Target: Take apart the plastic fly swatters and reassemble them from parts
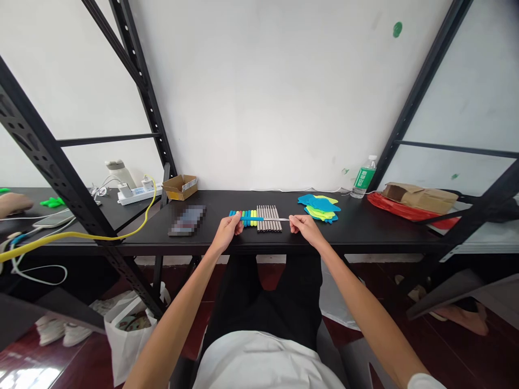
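My left hand (229,231) is closed on the blue grip (255,219) of a slim metal rod, held level just over the table. At the rod's thin silver end (279,219), the fingers of my right hand (303,227) are pinched together. Behind the rod, several short blue and yellow sleeves (253,214) lie side by side. To their right is a row of silver tubes (268,210), partly covered by the rod. Flat blue and yellow cut-out pieces (320,207) are piled beyond my right hand.
On the black table (357,232), a phone-like blurred item (187,220) and an open cardboard box (180,187) are at left. A water bottle (364,177) and a red bag with cardboard (405,208) stand right. A yellow cable (133,232) crosses the left post. Another person's hand (15,205) shows far left.
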